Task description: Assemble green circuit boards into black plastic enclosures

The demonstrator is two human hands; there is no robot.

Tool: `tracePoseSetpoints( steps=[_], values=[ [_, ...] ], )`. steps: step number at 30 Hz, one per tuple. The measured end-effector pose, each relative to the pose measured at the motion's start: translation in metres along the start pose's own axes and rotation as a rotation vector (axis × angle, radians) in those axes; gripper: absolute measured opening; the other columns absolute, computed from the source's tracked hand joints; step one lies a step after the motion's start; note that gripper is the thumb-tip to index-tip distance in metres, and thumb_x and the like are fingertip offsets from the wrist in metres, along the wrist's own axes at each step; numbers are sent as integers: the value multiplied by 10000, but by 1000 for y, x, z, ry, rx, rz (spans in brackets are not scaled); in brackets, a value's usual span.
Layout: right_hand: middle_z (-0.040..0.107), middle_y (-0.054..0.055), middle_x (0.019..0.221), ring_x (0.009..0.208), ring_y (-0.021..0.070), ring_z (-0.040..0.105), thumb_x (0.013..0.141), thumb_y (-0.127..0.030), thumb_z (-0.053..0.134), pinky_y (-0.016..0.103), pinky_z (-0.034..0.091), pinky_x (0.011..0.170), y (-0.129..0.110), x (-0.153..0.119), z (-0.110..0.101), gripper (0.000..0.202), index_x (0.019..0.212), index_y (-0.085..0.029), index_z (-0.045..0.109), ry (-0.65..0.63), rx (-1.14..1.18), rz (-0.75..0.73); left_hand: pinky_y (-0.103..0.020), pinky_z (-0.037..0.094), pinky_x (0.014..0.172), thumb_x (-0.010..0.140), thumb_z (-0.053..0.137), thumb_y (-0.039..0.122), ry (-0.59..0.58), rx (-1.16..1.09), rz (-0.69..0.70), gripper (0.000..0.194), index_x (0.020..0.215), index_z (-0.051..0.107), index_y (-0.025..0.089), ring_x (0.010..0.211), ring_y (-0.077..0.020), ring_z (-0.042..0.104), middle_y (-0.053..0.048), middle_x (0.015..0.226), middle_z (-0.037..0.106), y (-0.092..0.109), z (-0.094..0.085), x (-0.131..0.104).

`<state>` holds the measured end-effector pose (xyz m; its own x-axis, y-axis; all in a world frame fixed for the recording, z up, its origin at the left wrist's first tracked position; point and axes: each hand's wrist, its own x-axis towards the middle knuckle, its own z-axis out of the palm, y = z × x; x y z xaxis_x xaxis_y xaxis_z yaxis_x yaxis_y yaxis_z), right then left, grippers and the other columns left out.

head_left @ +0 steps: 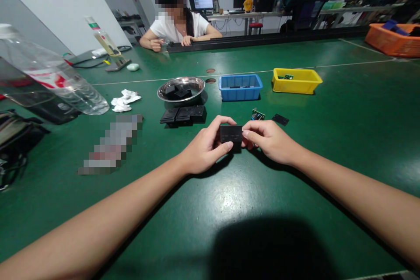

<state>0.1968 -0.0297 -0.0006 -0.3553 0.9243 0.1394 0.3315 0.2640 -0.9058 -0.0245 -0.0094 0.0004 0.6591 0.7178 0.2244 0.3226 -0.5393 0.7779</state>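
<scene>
Over table [170,236] | left fingers [222,150] grip black box [231,133] | right fingers [256,138] part-hidden, grip unclear

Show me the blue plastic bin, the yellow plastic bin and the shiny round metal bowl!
Blue plastic bin [241,94]: head view, front wall.
Yellow plastic bin [293,87]: head view, front wall.
Shiny round metal bowl [197,92]: head view, inner right side.

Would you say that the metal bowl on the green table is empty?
No, several black parts lie inside the metal bowl.
</scene>
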Motion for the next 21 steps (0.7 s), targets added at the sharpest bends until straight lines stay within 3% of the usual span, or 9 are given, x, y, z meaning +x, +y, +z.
tracePoseSetpoints(
  steps=[21],
  values=[
    [679,12,696,616,132,594,919,-267,538,261,420,617,-1,0,0,194,778,-171,630,-1,-3,5,-242,393,614,940,571,386,4,4,-3,416,1285,455,184,657,-132,526,5,853,572,0,0,0]
  ],
)
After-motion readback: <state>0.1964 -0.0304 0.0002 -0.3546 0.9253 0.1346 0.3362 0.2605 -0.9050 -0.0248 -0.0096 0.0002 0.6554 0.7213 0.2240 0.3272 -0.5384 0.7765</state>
